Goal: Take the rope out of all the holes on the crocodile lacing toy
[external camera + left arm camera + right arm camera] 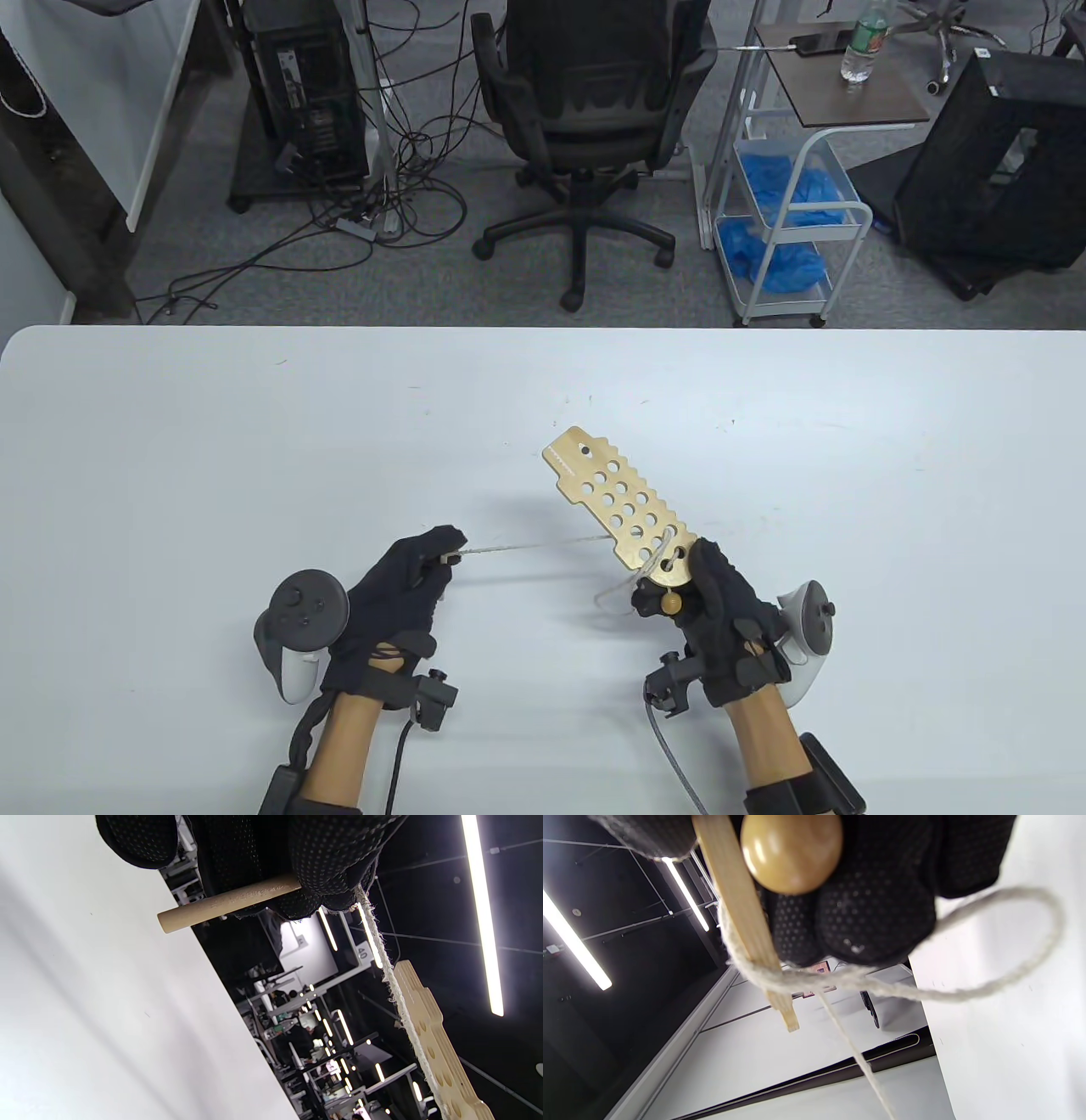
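The wooden crocodile lacing board with many round holes is held above the white table, its head end pointing up and left. My right hand grips its lower end; a wooden bead sits against my fingers, also seen in the right wrist view. The white rope runs taut from the board's lower holes leftward to my left hand, which pinches the wooden lacing needle. A slack rope loop hangs under the board. The board also shows in the left wrist view.
Beyond the table's far edge stand a black office chair, a white cart with blue gloves, and a computer tower with cables on the floor.
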The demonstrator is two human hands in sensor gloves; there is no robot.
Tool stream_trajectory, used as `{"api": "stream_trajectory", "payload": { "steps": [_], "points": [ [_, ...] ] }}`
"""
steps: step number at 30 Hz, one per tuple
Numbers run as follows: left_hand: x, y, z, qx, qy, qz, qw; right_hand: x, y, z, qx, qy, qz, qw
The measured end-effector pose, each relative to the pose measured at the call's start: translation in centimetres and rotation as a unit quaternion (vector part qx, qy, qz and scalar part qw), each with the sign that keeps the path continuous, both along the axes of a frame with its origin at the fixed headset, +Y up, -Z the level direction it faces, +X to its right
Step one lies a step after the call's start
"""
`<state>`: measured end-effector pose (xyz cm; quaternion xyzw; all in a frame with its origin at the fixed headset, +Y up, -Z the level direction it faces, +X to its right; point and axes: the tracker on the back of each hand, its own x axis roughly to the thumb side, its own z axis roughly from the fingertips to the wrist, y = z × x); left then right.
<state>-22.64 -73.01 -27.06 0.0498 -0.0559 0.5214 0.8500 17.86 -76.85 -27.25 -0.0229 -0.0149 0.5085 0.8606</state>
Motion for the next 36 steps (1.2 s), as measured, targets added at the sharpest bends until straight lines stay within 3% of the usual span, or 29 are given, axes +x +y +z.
{"api": "stream_trajectory", "payload": {
  "steps": [36],
  "points": [
    [-4.4,-0.7,-0.2,-0.019,0.078,0.062,0.995,3.0,-1.0,-0.2,-0.025,-0.065,-0.028,0.997]
  ]
}}
